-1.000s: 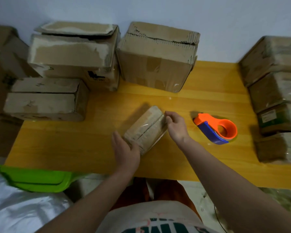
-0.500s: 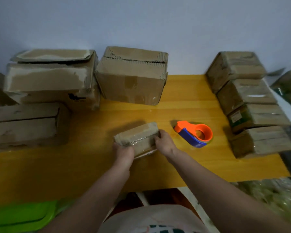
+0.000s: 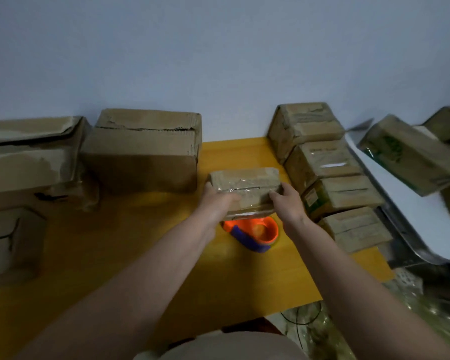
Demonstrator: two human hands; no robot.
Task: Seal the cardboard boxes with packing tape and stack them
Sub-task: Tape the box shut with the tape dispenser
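Lifting taped box off table since earlier; left hand, right hand gripping ends.

The picture is dim and soft, with a grey-blue wall. The boxes at the right edge are smeared by motion blur. Straight lines bend near the borders. The tape holder glows bright orange on the yellow surface.

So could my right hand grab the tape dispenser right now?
Probably not yet. The right hand and left hand both grip the small taped box, which hangs above the tape dispenser and partly covers it. Set the box down first.
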